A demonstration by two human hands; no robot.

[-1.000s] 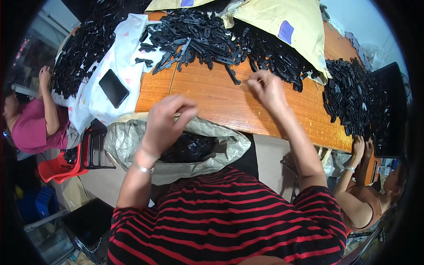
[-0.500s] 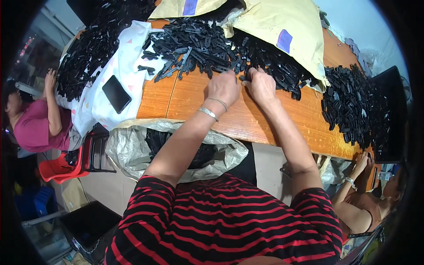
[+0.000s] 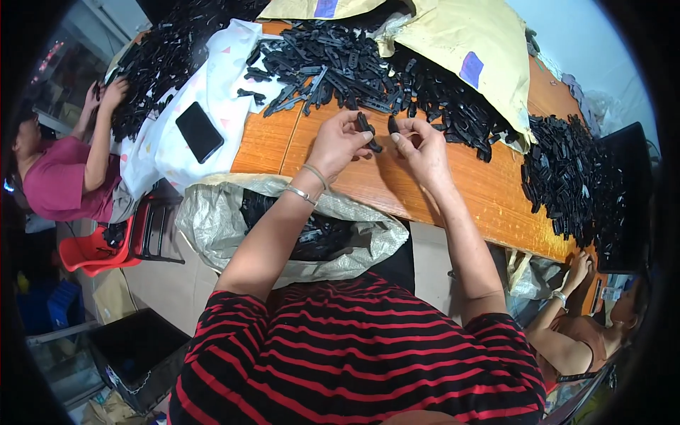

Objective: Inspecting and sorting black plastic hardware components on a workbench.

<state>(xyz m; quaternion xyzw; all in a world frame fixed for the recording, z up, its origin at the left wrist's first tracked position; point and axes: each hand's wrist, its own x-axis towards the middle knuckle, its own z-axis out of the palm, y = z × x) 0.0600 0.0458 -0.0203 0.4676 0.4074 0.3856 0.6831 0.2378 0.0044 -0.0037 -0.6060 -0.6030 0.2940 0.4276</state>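
Note:
Between the fingers of my left hand is a long black plastic piece, tilted over the table. My right hand pinches a smaller dark plastic piece close beside it, with a narrow gap between the two. Both hands are above the near part of the wooden table. Just beyond them lies a heap of loose black plastic parts, elongated and some with slots. What exact kind of part these are, I cannot make out.
An open woven sack with black parts inside stands before me. A yellow paper sack lies on the far side. A phone rests on a white cloth at left. Co-workers sit left and right beside other black heaps.
Both hands have drawn back from the heap's edge and rolled open to view, each now showing a black piece. The view has shifted slightly. The co-worker at left has raised their hands to the heap.

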